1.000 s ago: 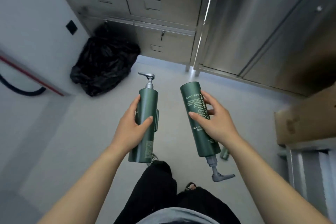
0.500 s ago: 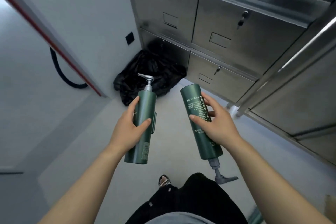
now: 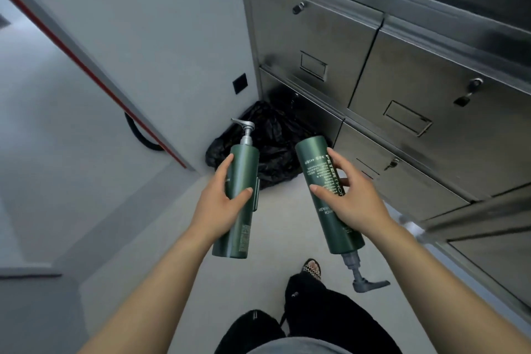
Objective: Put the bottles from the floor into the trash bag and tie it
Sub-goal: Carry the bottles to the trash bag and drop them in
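Note:
My left hand [image 3: 220,204] grips a dark green pump bottle [image 3: 240,227] held upright, its silver pump head at the top. My right hand [image 3: 349,198] holds a second green pump bottle [image 3: 319,169] upside down, its grey pump pointing toward my legs. Both bottles hang in the air in front of me. A crumpled black trash bag [image 3: 275,138] lies on the floor in the corner between the wall and the cabinets, just beyond the bottles. Its opening is not visible from here.
Steel drawer cabinets [image 3: 402,80] with locks fill the right side. A pale wall [image 3: 161,37] with a red stripe and a black hose loop [image 3: 140,135] is on the left. Grey floor [image 3: 161,238] lies between them; my black-trousered legs and a sandalled foot [image 3: 311,267] are below.
I have walked closer to the corner: the trash bag has come nearer and moved toward the centre, behind the bottles. Both hands keep the same grip on their bottles.

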A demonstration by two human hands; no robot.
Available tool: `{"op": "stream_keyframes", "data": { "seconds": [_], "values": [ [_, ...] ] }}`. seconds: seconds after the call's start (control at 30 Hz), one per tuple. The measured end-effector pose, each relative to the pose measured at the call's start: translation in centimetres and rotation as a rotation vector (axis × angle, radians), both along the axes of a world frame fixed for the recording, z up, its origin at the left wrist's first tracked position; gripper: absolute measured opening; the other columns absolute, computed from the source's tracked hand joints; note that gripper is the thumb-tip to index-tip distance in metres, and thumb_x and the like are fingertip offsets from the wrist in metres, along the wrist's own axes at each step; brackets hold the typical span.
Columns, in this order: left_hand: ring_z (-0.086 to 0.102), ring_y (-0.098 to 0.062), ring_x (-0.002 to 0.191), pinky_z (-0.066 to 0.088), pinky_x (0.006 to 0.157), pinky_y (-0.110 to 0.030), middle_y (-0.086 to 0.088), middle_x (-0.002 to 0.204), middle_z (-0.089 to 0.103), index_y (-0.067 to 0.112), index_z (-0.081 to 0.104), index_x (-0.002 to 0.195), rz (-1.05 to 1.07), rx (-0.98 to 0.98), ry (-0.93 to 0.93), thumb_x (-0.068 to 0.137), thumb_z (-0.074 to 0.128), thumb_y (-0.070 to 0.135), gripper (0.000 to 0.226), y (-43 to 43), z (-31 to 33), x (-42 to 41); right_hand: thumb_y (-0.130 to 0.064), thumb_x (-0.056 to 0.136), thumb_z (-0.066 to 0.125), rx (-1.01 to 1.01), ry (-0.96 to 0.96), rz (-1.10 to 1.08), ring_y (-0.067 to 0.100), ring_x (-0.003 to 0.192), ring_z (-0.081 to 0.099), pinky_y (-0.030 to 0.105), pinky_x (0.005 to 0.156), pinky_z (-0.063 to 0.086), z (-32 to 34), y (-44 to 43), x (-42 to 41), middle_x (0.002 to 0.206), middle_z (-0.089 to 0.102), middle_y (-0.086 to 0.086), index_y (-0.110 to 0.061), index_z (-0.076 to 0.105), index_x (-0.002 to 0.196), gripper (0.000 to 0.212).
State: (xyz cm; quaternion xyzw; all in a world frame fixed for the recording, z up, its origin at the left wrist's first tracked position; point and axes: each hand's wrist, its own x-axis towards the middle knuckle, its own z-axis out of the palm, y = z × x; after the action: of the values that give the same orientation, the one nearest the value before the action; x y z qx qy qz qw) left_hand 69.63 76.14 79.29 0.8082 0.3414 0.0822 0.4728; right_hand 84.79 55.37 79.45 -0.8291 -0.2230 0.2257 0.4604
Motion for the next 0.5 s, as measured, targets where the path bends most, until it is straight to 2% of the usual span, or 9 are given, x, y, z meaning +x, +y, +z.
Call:
{"op": "stream_keyframes", "data": {
  "seconds": [0.07,0.2,0.3,0.4,0.5],
  "values": [
    [0.052,-0.015,0.117,0.043,0.098,-0.035,0.017,0.126,0.042,0.044,0.023,0.141,0.003,0.016,0.002,0.081,0.067,0.029,0.076,1.4,0.1,2.3,-0.047,0.073,0.069,0.001,0.000,0.000,0.008,0.104,0.052,0.027,0.081,0.040,-0.2,1.4,2.4,0.128,0.049,-0.013,-0.051,0.028,0.137,0.076],
    [0.050,-0.008,0.112,0.041,0.091,-0.029,0.021,0.126,0.040,0.050,0.022,0.138,0.009,0.018,0.014,0.078,0.066,0.036,0.076,4.3,-0.3,4.6,-0.045,0.073,0.070,-0.004,0.036,0.018,0.009,0.106,0.052,0.027,0.082,0.039,-0.8,4.2,5.5,0.126,0.048,-0.017,-0.054,0.027,0.136,0.077],
    [0.056,-0.011,0.106,0.046,0.088,-0.032,0.021,0.125,0.042,0.053,0.022,0.136,0.008,0.022,0.047,0.075,0.066,0.040,0.076,7.0,-1.1,5.7,-0.046,0.073,0.070,-0.020,0.053,0.039,0.010,0.106,0.051,0.027,0.081,0.039,-1.4,6.5,7.3,0.129,0.047,-0.014,-0.054,0.027,0.136,0.077],
    [0.059,-0.004,0.095,0.046,0.080,-0.023,0.023,0.120,0.045,0.058,0.021,0.133,0.000,0.014,0.080,0.073,0.066,0.044,0.077,10.3,-2.0,7.2,-0.046,0.074,0.070,-0.035,0.057,0.052,0.009,0.106,0.050,0.027,0.080,0.039,-2.0,9.3,9.0,0.129,0.047,-0.013,-0.052,0.027,0.137,0.077],
    [0.059,-0.007,0.101,0.047,0.087,-0.029,0.021,0.122,0.046,0.058,0.022,0.133,-0.018,-0.022,0.081,0.070,0.066,0.046,0.078,14.0,-3.1,9.3,-0.047,0.074,0.070,-0.056,0.053,0.045,0.006,0.105,0.050,0.025,0.078,0.040,-2.8,12.6,10.9,0.125,0.046,-0.015,-0.054,0.026,0.137,0.077]
  ]
}}
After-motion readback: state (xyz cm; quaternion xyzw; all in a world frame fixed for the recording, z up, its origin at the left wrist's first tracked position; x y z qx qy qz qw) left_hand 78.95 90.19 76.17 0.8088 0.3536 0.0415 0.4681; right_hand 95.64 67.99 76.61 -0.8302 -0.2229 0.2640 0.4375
